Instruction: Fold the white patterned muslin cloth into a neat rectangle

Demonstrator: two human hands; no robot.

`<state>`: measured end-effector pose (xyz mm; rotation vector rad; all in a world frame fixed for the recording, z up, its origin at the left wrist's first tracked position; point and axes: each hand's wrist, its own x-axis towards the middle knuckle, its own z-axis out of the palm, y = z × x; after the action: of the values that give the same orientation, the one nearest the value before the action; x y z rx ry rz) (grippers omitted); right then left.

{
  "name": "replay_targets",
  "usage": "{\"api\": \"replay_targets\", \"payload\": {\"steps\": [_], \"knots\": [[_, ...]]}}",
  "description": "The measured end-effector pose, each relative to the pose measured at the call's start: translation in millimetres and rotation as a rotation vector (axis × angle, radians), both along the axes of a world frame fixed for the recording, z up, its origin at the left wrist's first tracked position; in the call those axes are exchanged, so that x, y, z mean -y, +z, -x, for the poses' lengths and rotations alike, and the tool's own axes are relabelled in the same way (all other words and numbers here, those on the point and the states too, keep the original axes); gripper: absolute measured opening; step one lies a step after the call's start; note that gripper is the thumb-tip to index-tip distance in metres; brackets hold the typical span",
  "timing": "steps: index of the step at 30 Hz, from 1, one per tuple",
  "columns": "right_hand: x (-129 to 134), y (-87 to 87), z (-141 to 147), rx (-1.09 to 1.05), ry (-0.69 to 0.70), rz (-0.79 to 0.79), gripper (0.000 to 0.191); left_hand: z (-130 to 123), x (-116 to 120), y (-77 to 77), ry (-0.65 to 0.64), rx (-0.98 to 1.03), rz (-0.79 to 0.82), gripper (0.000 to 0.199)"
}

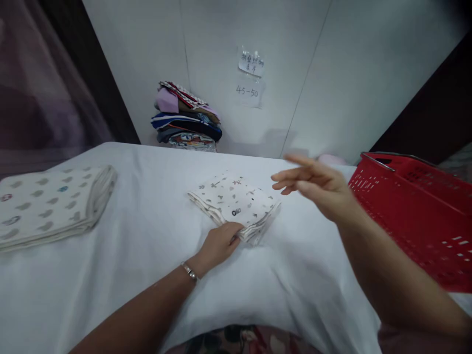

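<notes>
A folded white cloth with small grey and black prints (236, 196) lies in the middle of the white-covered table (155, 211). My left hand (221, 243), with a silver bracelet at the wrist, grips the cloth's near corner; its fingertips are hidden under the layers. To the right, my right hand (313, 187) is raised in the air, apart from the cloth. Its fingers are stretched out, a little blurred, and hold nothing.
On the left lies a thicker folded cloth with grey prints (47, 206). A red perforated basket (409, 211) stands at the right. A stack of folded fabrics (188, 118) rises behind the table's far edge, near paper notes (250, 78) on the wall.
</notes>
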<state>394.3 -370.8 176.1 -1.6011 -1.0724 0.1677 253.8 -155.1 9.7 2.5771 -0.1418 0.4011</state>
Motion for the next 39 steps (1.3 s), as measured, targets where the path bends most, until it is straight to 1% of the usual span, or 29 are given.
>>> {"api": "replay_targets", "payload": {"steps": [1,2,4,5,7,8,9,11,14,18,23,26,28,31,35,37,39], "knots": [[-3,-15.8,-9,-0.023,-0.051,0.029,0.041,0,0,0.1,0.007,0.0,-0.006,0.033],[-4,-35.4,-21,-0.048,-0.129,0.071,0.038,0,1,0.4,0.014,-0.001,-0.004,0.033],[-4,-79.9,-45,-0.086,-0.334,0.164,0.031,0,1,1.7,0.029,0.001,0.021,0.032],[-3,-101.6,-57,-0.067,-0.417,0.229,0.03,-1,2,2.6,0.037,0.007,0.038,0.032],[3,-137.6,-74,-0.058,-0.47,0.267,0.033,-2,2,5.1,0.059,0.036,0.078,0.031],[5,-150.7,-80,-0.052,-0.472,0.278,0.039,-4,2,6.7,0.075,0.054,0.099,0.03],[7,-160.6,-84,-0.047,-0.458,0.289,0.045,-5,1,8.4,0.094,0.071,0.12,0.03],[8,-172.7,-89,-0.037,-0.415,0.324,0.055,-9,0,12.2,0.133,0.109,0.15,0.028],[4,-180.9,-93,-0.038,-0.36,0.359,0.06,-15,-2,18.1,0.184,0.158,0.149,0.026],[-4,-187.2,-99,-0.085,-0.313,0.318,0.057,-23,-4,28.7,0.247,0.199,0.143,0.028],[-7,-189.3,-104,-0.134,-0.22,0.254,0.047,-37,-5,50.6,0.299,0.256,0.211,0.025],[-6,-189.6,-106,-0.152,-0.176,0.231,0.05,-47,-6,61.6,0.344,0.268,0.224,0.026],[-6,-190.1,-106,-0.172,-0.156,0.215,0.051,-52,-7,65.7,0.36,0.272,0.226,0.027],[-7,-189.5,-103,-0.169,-0.181,0.216,0.048,-57,-8,69.1,0.365,0.279,0.227,0.027],[-11,-185.0,-103,0.007,-0.183,0.238,0.044,-58,-9,71.4,0.376,0.286,0.202,0.025],[-12,-183.7,-110,0.097,-0.222,0.236,0.04,-56,-7,68.1,0.372,0.295,0.162,0.026],[-12,-185.1,-120,0.128,-0.299,0.227,0.039,-52,-2,58.2,0.317,0.302,0.074,0.027]]}}
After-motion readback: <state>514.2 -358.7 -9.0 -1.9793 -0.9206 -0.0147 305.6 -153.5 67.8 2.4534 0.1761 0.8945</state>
